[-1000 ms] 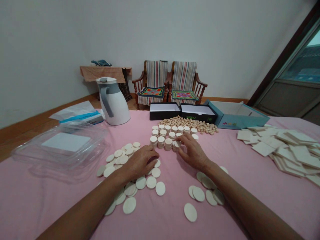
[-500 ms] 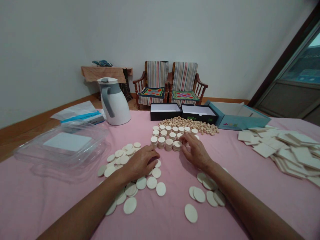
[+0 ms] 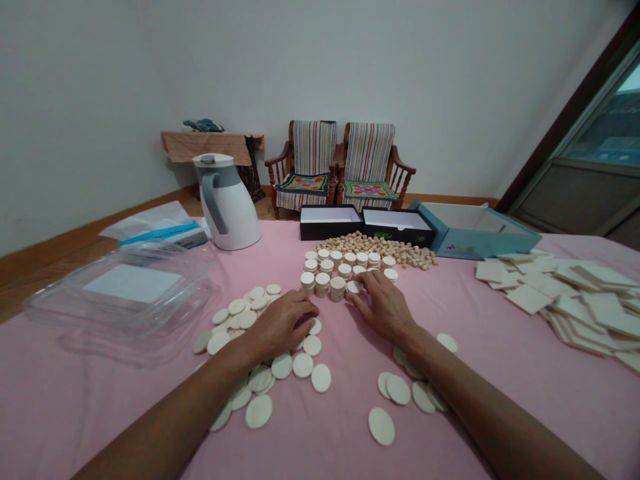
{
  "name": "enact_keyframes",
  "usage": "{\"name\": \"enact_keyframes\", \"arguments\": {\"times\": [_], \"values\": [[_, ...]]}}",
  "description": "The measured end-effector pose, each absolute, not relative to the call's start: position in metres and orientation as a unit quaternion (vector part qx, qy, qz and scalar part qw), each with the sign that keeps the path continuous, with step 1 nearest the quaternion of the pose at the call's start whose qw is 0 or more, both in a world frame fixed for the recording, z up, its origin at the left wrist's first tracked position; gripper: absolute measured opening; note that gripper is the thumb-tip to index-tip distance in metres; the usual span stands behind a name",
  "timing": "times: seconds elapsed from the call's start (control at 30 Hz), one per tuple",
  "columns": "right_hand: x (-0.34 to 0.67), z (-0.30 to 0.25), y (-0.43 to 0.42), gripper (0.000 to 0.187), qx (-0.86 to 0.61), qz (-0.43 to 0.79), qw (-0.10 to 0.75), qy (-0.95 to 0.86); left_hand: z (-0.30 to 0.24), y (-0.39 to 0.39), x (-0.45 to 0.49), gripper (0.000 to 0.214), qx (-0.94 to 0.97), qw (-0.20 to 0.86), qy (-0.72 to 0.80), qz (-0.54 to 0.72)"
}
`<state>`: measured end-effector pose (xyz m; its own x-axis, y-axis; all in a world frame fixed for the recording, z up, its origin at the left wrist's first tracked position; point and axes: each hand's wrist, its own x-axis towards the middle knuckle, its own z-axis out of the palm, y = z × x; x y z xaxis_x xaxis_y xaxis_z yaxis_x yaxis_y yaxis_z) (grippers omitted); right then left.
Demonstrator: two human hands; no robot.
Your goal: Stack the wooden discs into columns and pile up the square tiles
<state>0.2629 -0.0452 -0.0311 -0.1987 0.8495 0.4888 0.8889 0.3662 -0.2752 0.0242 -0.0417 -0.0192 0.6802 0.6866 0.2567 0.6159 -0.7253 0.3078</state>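
Several short stacks of pale round wooden discs (image 3: 337, 288) stand in rows at the middle of the pink cloth. My right hand (image 3: 385, 307) is at the front right stack (image 3: 353, 289), its thumb and fingers closed about that stack's right side; the fingertips are partly hidden. My left hand (image 3: 283, 323) lies low over a loose pile of wooden discs (image 3: 235, 317), fingers bent and thumb apart from them, with no disc visible in it. More loose discs (image 3: 399, 389) lie under and beside my right forearm.
Behind the stacks is a heap of small wooden beads (image 3: 380, 248), then two black boxes (image 3: 330, 230) and a blue box (image 3: 470, 233). Square wooden tiles (image 3: 575, 293) are piled at right. A clear plastic container (image 3: 125, 287) and a white jug (image 3: 233, 213) stand at left.
My right hand has shifted slightly left and toward me, from behind the front right stack to its side. My left hand stays in place.
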Motion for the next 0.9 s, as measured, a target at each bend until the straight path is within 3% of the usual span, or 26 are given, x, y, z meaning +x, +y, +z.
{"name": "enact_keyframes", "arguments": {"times": [0.47,0.9], "values": [[0.2597,-0.0307,-0.0460,0.013,-0.565,-0.025,0.305,-0.766,-0.0179,-0.0414,0.0243,0.018,0.914,0.095,0.354,0.171],[0.2574,-0.0281,-0.0456,0.020,-0.514,-0.033,0.297,-0.804,-0.0191,-0.0412,0.0243,0.018,0.913,0.095,0.354,0.177]]}}
